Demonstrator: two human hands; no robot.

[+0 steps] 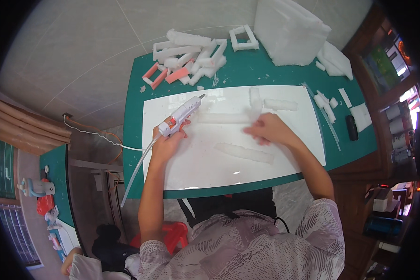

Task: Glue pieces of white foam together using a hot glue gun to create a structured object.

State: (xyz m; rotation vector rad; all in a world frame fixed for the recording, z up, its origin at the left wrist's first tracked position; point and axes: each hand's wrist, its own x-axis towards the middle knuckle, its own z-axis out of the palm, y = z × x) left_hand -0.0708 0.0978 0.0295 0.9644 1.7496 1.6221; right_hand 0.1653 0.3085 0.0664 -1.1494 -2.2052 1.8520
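Note:
My left hand (169,140) is wrapped round the handle of a white hot glue gun (182,113), whose nozzle points up and to the right. A clear glue stick (137,175) juts out of its rear. Beside the right end of a long white foam strip (224,118), my right hand (270,129) is closed, its fingers curled and slightly blurred. What those fingers hold, if anything, is hidden. Just above them a short foam strip (255,96) meets the long one at a corner. Two loose foam strips, one farther away (281,105) and one nearer me (245,153), lie on the white board (191,168).
A heap of foam frames and pieces (186,53), some pink, covers the far left of the green table (135,107). A square foam frame (243,38) and a big foam block (289,32) stand behind. Clear glue sticks (329,123) and a black cylinder (351,128) lie right.

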